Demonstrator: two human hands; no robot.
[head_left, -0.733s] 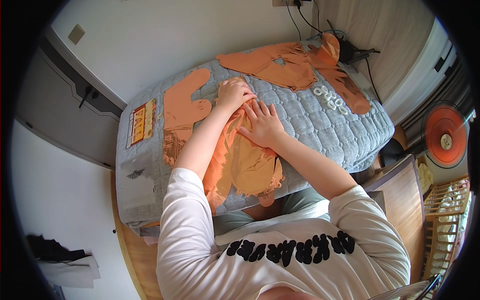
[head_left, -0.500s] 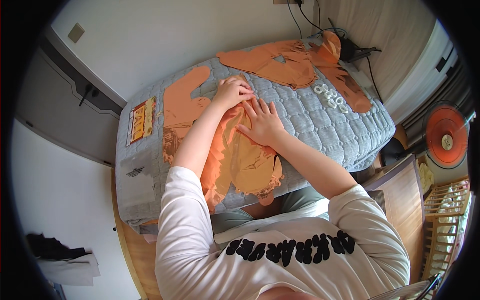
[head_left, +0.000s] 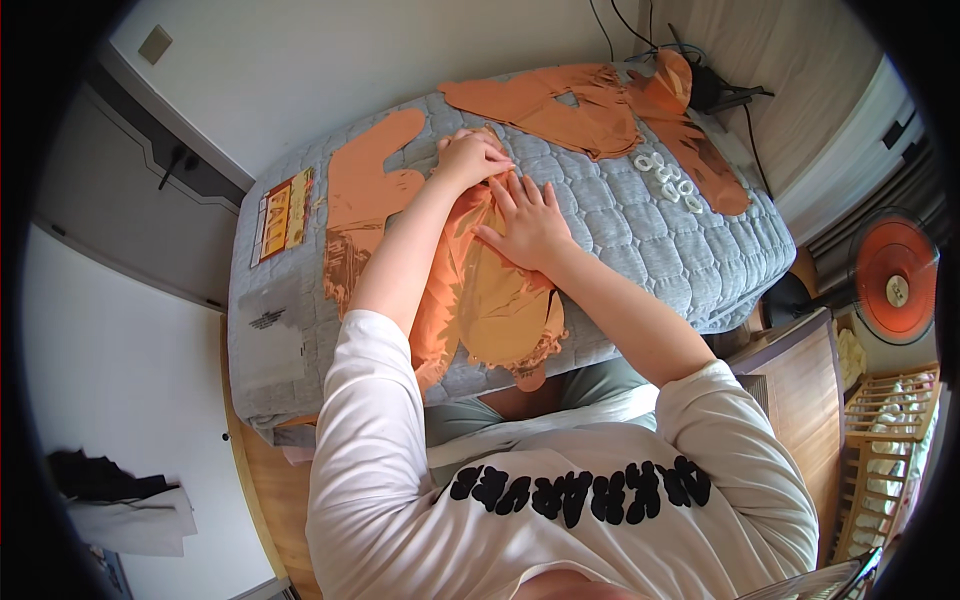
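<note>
A flat, shiny orange foil balloon (head_left: 505,310) lies wrinkled on the grey quilted mattress (head_left: 620,245) right in front of me. At its far end my left hand (head_left: 467,160) is closed, thumb and fingers pinching the narrow foil edge. My right hand (head_left: 530,222) rests flat on the foil just nearer and to the right, fingers spread. My left forearm covers part of the balloon's left side. A second flat orange foil balloon (head_left: 365,175), bent like a letter, lies to the left of that forearm.
More orange foil balloons (head_left: 530,108) lie along the mattress's far side. Several small white rings (head_left: 672,185) sit at the right. A printed card (head_left: 283,218) and a clear plastic sleeve (head_left: 275,345) lie left. An orange fan (head_left: 895,285) stands right.
The whole view has tilted slightly, so the mattress sits higher in the picture. My left fingertips have shifted slightly along the foil edge; my right hand still lies flat.
</note>
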